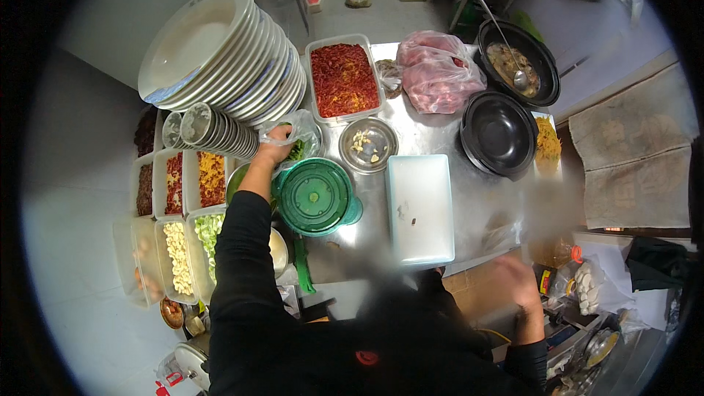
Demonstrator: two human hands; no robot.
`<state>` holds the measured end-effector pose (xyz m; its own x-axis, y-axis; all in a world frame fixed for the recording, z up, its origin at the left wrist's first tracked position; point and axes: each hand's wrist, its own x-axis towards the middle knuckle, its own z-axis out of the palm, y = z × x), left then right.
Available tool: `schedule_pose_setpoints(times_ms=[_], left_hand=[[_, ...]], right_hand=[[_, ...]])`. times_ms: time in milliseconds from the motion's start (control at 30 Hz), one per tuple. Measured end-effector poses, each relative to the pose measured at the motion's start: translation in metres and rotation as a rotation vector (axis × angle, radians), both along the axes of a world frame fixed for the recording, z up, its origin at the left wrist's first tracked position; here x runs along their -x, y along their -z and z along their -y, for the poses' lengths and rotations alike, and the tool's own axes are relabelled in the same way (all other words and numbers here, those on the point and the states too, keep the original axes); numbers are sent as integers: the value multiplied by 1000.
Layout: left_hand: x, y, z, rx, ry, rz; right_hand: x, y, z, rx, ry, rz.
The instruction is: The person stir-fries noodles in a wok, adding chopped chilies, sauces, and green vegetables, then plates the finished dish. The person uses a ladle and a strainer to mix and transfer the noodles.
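Observation:
My left hand (276, 142) reaches to a clear plastic bag (301, 131) with green vegetables in it. The bag's film partly covers my fingers, so their grip is hidden. Just below the bag stands a green lidded tub (314, 197). A steel bowl (367, 146) with pale garlic-like pieces is to its right. In front of my body lies a white rectangular container (420, 209) with a few dark specks inside. My right hand (517, 279) is blurred, low on the right near the table's front edge; whether it holds anything is unclear.
Stacked plates (220, 55) and nested metal cups (220, 131) lean at left above tubs of chopped ingredients (177, 253). A red chilli tub (345, 80), bagged meat (440, 71) and black pots (499, 133) line the far side. A green-handled knife (302, 267) lies near the front edge.

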<state>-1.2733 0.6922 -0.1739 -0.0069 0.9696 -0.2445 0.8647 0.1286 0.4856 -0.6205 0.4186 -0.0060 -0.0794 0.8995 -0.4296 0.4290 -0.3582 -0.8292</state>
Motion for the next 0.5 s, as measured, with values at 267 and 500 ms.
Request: schedule_pose_setpoints(times_ms=[267,500], left_hand=[[-14,-21,22,-139,-148,-132],[-25,-50,45,33,-857,1174]], right_hand=[[2,2,1,76,-54,54],[4,4,0,-4,-79,11]])
